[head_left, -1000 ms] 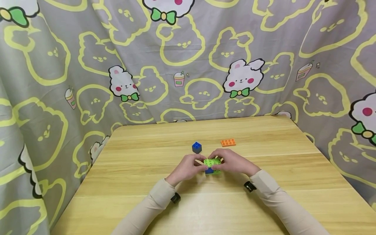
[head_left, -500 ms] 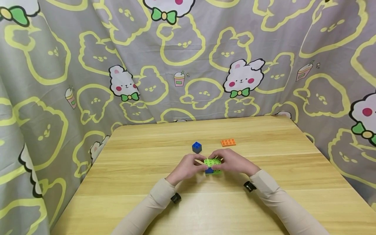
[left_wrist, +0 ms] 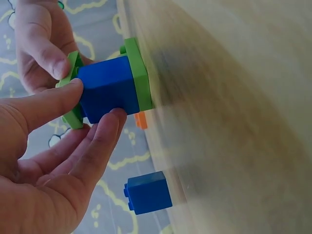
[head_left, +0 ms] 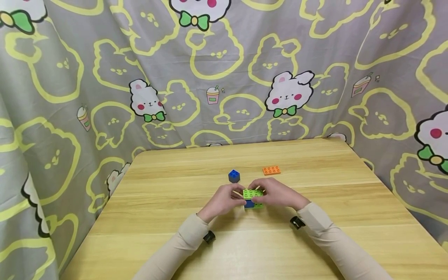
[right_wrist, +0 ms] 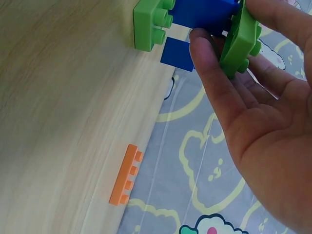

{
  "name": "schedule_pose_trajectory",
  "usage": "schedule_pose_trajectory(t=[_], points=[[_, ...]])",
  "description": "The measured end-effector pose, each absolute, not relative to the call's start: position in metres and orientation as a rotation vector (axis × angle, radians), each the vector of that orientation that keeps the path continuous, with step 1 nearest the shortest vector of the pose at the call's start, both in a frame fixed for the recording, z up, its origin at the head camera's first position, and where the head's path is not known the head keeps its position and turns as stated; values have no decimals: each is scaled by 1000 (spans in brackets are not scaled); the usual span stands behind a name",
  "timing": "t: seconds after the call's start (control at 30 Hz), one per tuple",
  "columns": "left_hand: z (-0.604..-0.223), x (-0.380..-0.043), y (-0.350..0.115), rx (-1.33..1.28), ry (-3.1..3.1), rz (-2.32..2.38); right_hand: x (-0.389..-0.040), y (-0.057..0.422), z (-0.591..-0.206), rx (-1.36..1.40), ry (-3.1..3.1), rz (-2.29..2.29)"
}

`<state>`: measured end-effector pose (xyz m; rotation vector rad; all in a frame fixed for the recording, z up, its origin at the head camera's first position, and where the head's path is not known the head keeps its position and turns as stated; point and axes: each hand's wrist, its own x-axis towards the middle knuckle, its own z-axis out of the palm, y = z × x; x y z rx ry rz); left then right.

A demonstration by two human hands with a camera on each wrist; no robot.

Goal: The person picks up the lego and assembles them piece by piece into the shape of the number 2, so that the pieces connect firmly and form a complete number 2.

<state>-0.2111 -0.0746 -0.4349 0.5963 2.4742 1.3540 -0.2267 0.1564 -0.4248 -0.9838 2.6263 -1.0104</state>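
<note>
A small brick stack stands on the table between both hands. Its bottom is a green brick (left_wrist: 140, 73), with a blue brick (left_wrist: 108, 87) on one end of it. On top lies a flat green brick (head_left: 249, 194), which looks slightly tilted against the blue one in both wrist views. My left hand (head_left: 224, 200) holds the blue brick between thumb and fingers. My right hand (head_left: 276, 193) pinches the upper green brick (right_wrist: 241, 41) at its other end, thumb in front and fingers behind. Fingers hide part of the joint between the bricks.
Behind the stack, to the left, a loose blue brick (head_left: 234, 176) stands studs up on the wooden table (head_left: 255, 249). An orange brick (head_left: 271, 170) lies farther back on the right. A patterned curtain (head_left: 231, 77) hangs along the table's far edge.
My left thumb has shifted slightly down and left, showing a bit more of the upper green brick's near side. The right hand and the loose bricks have stayed in place.
</note>
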Motion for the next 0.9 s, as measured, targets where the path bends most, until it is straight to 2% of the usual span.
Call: schedule_pose_trajectory(t=[0.9], points=[[-435, -211, -75, 609, 2502, 1306, -225, 154, -423, -957, 2649, -995]])
